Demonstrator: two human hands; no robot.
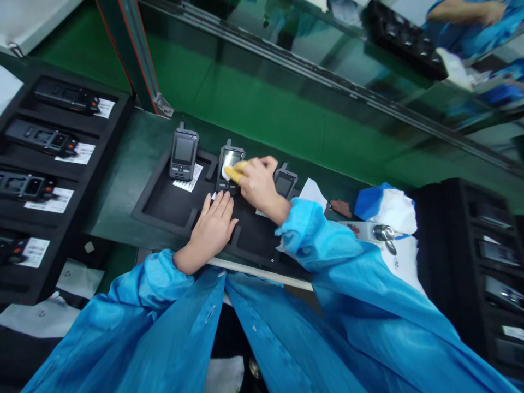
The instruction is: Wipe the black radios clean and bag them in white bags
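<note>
In the head view, a black foam tray [161,210] lies in front of me with three handheld two-way radios on it. My right hand [260,183], with yellow finger covers, pinches a small white wipe [227,171] against the screen of the middle radio [232,155]. My left hand [212,229] lies palm down, fingers stretched out, its tips at the lower end of that radio. To the left, another radio [184,152] rests screen up on a white label. The right-hand radio [285,179] is partly hidden behind my right hand and wrist.
At left stands a larger foam tray [104,143] of radios with labels. White cloth [397,210], blue material [368,203] and a shiny metal item [383,233] lie at right, beside stacked foam trays [438,218]. Behind a glass partition, another person's arm [464,12] shows.
</note>
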